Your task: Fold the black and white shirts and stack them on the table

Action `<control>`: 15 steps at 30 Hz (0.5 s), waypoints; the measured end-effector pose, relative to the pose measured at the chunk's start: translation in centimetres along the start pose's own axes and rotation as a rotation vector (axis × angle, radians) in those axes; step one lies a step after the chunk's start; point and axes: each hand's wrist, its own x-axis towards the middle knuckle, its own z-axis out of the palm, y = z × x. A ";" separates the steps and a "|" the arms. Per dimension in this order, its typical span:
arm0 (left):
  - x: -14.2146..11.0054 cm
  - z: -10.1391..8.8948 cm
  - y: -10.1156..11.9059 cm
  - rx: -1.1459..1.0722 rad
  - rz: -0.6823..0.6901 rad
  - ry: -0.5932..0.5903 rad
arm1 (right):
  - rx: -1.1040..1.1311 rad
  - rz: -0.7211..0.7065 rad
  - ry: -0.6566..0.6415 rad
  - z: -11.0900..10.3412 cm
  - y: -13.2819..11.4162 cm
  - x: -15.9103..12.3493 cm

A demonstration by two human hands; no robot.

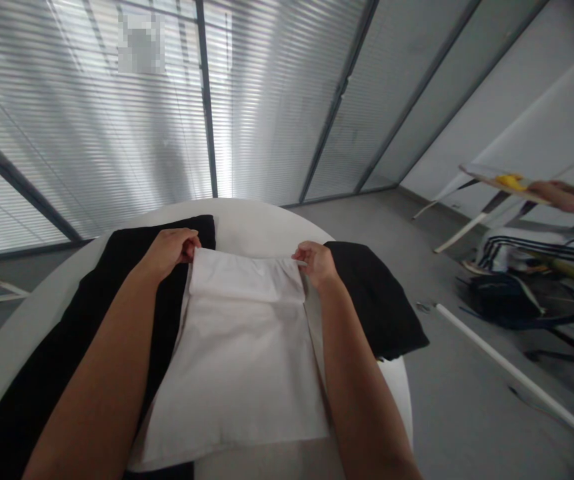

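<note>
A white cloth [231, 373] lies flat on a round white table [247, 220], with its top part folded over into a double layer. My left hand [169, 253] pinches the upper left corner of the fold. My right hand [317, 263] pinches the upper right corner, with a small white tip showing past my fingers. A black cloth [164, 313] lies under the white one and under my left forearm. Another folded black cloth [377, 300] sits to the right, beside my right hand and partly under the white cloth's edge.
Slatted blinds [91, 120] cover the glass wall behind the table. At the far right, a person's forearm [564, 198] reaches over a tilted board with a yellow item [511, 181]. A black bag [507, 300] and a white rod [517, 373] lie on the grey floor.
</note>
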 end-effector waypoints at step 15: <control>0.0 0.8 0.6 0.648 0.012 0.113 | -0.625 -0.144 0.099 0.5 2.3 1.9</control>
